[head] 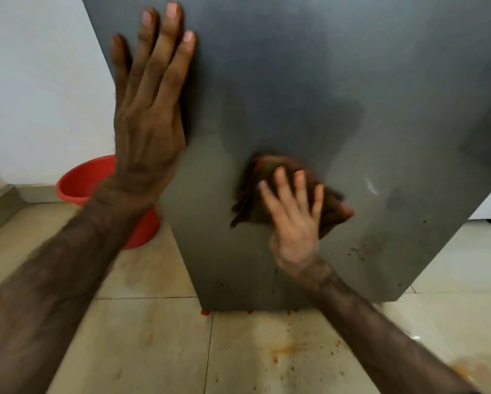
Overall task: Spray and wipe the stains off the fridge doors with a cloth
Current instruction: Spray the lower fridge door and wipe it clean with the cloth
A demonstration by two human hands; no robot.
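Observation:
The grey fridge door (338,81) fills the middle and right of the head view. My right hand (292,220) presses a brown cloth (270,172) flat against the door's lower part, fingers spread over it. My left hand (150,92) rests flat on the door's left edge, fingers apart and pointing up, holding nothing. Small dark specks (358,251) dot the door to the right of the cloth and near its bottom. A damp smear shows above the cloth. No spray bottle is in view.
A red plastic basin (79,180) stands on the floor left of the fridge, by a white wall (34,81). Beige floor tiles (153,351) carry orange stains and specks (287,348) in front of the fridge base.

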